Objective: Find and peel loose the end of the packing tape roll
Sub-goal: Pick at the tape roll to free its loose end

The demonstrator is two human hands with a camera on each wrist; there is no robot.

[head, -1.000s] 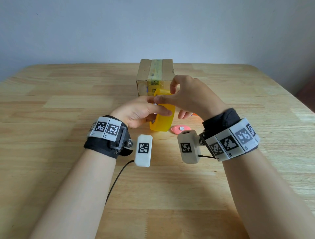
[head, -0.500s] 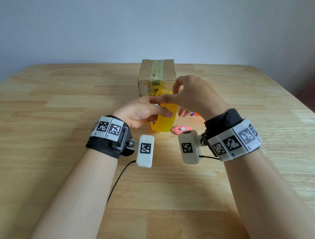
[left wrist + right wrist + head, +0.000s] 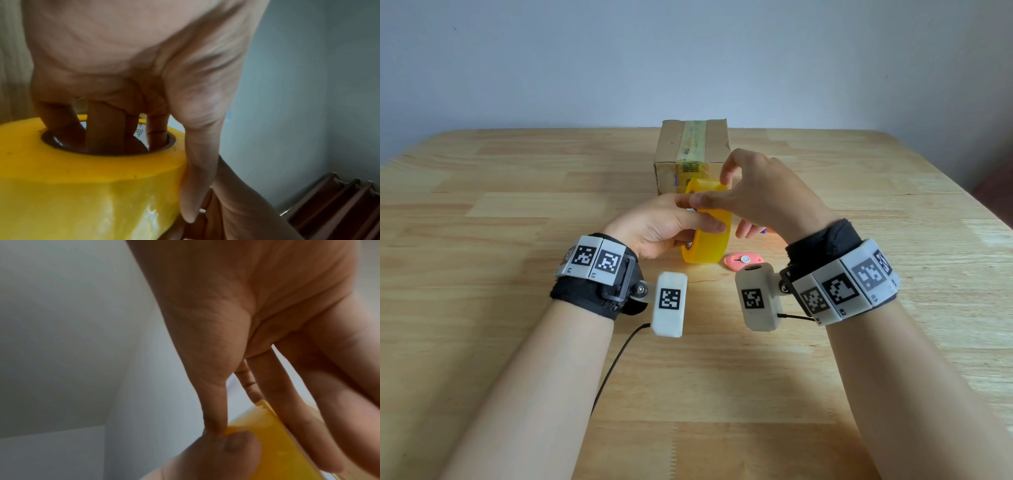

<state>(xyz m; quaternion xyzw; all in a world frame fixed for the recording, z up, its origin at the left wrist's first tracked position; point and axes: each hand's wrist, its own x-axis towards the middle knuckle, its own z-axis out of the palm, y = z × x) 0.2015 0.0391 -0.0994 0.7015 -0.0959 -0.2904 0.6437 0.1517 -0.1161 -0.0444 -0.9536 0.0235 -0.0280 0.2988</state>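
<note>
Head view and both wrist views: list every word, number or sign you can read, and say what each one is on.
"L2", "L1": white marker band on the left wrist.
"R2": white marker band on the right wrist; its other labels are too blurred.
Printed strip on the brown cardboard box: too small to read.
Yellow packing tape roll: its core print is unreadable.

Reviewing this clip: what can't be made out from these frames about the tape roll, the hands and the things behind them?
- Tape end: whether it is lifted off the tape roll; right wrist view is blurred where the right hand meets the roll.
- Left hand fingertips: inside the core, left wrist view.
- Print inside the core: too small.
- Pink cutter: partly behind the right wrist camera, head view.
- Cardboard box front: roll and hands cover its lower part.
</note>
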